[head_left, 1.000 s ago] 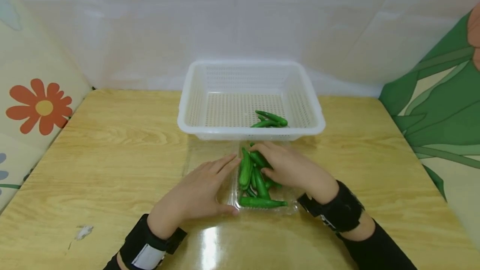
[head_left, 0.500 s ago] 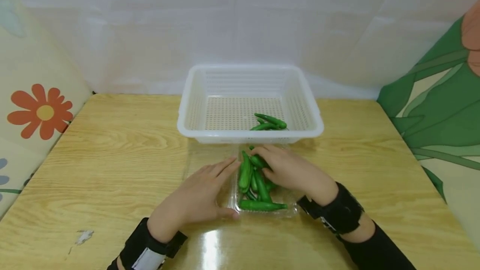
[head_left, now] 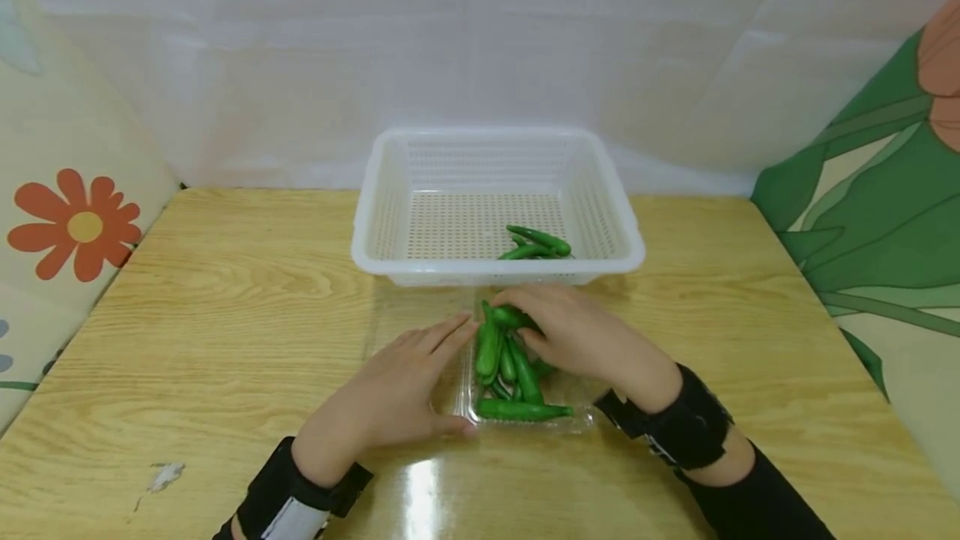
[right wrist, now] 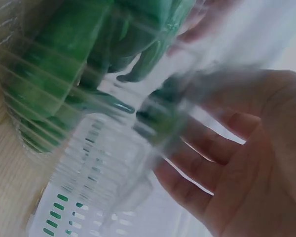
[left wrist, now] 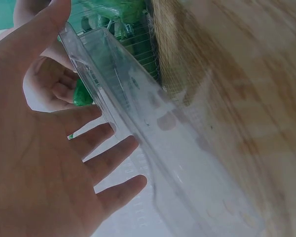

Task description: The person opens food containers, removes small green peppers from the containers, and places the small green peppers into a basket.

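Note:
In the head view, several green chili peppers (head_left: pixel 522 411) lie in a clear plastic box (head_left: pixel 583 422) on the table. My right hand (head_left: pixel 577 327) is over the box's far part and pinches one green chili pepper (head_left: pixel 512 317) between thumb and fingers. The right wrist view, partly blurred, shows that pepper's end (right wrist: pixel 160 113) seen through the clear wall. At the box's left side, my left hand (head_left: pixel 390 394) has its fingers extended, with fingertips and thumb at the rim. The left wrist view shows those spread fingers along the clear plastic edge (left wrist: pixel 133 133).
Right behind the box stands a white perforated basket (head_left: pixel 495 268) with a few green chili peppers (head_left: pixel 543 240) in its front right part. A clear lid (head_left: pixel 390 307) lies flat left of the box. White cloth (head_left: pixel 480 40) hangs behind the table.
My right hand has shifted slightly left, and the chili pepper in it has turned so its tip points more to the left. My left hand stays at the box's side.

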`<state>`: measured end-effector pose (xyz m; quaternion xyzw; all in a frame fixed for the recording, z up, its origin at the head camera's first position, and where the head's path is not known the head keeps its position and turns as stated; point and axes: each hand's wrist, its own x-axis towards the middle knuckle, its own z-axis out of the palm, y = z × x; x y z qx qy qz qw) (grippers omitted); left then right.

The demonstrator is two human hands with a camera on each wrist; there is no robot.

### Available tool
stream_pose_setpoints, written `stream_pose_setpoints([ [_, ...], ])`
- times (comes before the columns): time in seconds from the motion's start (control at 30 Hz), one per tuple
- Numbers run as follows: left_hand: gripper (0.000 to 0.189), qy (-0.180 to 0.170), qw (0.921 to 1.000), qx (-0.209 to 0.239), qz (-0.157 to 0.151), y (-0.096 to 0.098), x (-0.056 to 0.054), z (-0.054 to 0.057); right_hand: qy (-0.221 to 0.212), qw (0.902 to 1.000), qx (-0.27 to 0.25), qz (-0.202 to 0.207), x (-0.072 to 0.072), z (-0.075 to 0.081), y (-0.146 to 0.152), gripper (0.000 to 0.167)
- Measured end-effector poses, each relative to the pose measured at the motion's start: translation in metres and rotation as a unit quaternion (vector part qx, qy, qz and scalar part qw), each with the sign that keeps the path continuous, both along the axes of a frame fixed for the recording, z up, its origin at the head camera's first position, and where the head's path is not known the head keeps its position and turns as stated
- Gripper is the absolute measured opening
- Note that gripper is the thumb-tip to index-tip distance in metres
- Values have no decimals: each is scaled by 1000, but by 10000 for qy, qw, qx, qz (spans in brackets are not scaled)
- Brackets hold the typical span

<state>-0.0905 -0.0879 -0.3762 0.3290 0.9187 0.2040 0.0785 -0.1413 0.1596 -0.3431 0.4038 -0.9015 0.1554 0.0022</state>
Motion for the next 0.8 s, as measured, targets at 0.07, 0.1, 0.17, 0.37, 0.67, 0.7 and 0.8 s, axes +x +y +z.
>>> stream_pose_setpoints([
  [0.07,116,-15,10000,8,19,0,0,0,34,10000,17,4,1,2,0,46],
  [0.1,116,-19,10000,11,24,0,1,0,59,10000,18,15,1,2,0,45],
  [0.17,116,-26,10000,19,34,0,1,1,119,9999,-3,43,2,3,1,45],
  [0.37,115,8,10000,2,9,0,-1,1,333,9992,-71,199,4,5,1,45],
  [0.67,116,-20,10000,-40,32,0,-1,2,408,9987,-172,250,6,10,3,45],
  [0.7,116,-9,10000,-42,18,0,-1,2,411,9987,-170,237,6,10,4,45],
  [0.8,115,28,10000,-8,-21,0,-1,1,401,9988,-202,204,4,13,7,48],
])
